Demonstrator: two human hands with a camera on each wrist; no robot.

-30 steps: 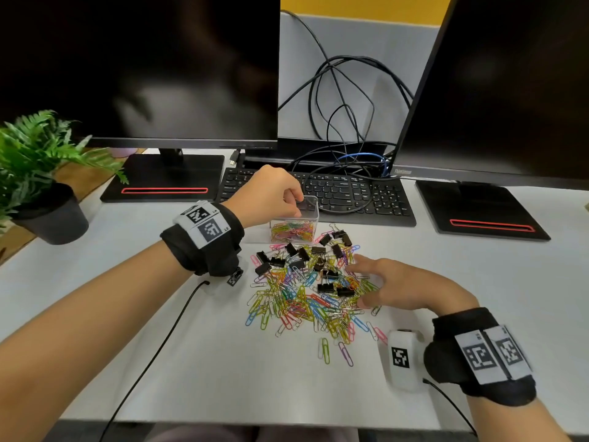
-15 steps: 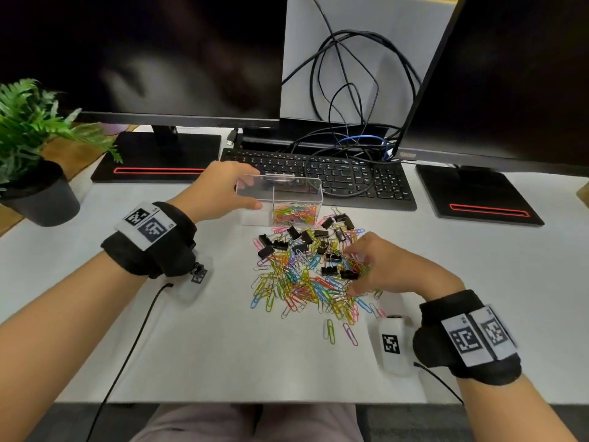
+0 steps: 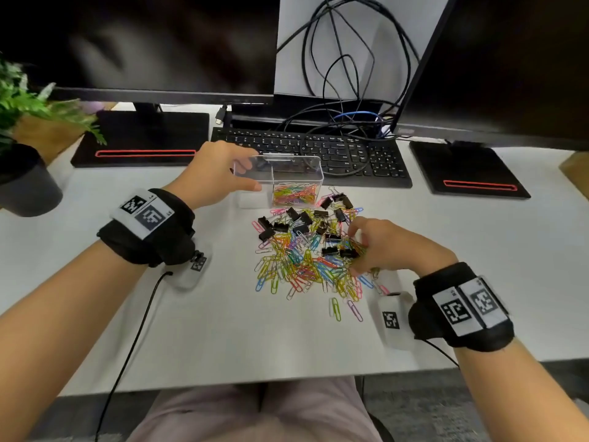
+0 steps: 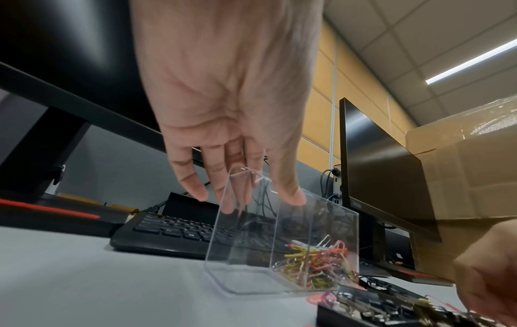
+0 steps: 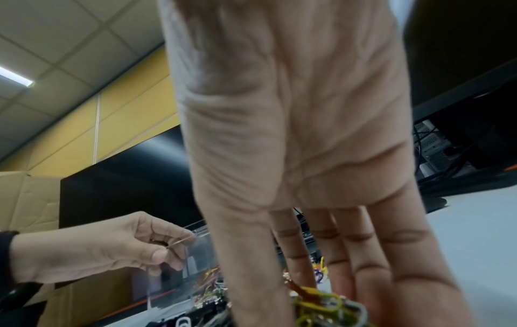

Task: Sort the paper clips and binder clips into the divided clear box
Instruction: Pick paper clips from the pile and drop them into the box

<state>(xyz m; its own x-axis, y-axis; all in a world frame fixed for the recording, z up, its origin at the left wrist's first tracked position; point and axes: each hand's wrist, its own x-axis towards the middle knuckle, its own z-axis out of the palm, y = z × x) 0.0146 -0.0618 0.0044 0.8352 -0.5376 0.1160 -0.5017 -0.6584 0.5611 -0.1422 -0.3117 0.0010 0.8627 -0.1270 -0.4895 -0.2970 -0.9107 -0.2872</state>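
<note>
I am looking across the bench (image 3: 95,314) from left to right, taking the divided clear box (image 3: 280,181) as my landmark. Far left of the box a potted plant (image 3: 22,148) is sitting, with a monitor (image 3: 143,43) above. My left hand (image 3: 216,175) is now gripping the box's left end, thumb on the near wall and fingers curled over the rim; a second ago it was covering the box top, so it has slid aside and is leaving both compartments clear from above. I am reading that as steadying the box for the next drop. The box's right compartment is holding coloured paper clips (image 3: 294,194); the left compartment is looking empty, so no binder clips seem sorted yet. Just in front of the box the mixed pile is spreading, black binder clips (image 3: 299,223) nearest the box and loose paper clips beyond them toward me. At the pile's right edge my right hand (image 3: 385,245) has curled its fingers (image 5: 360,254) down into the clips, apparently gathering some, though I cannot tell exactly what it has. Behind the box a keyboard (image 3: 318,148) and tangled cables (image 3: 344,74) are lying; far right of it, a second monitor (image 3: 510,59).
</note>
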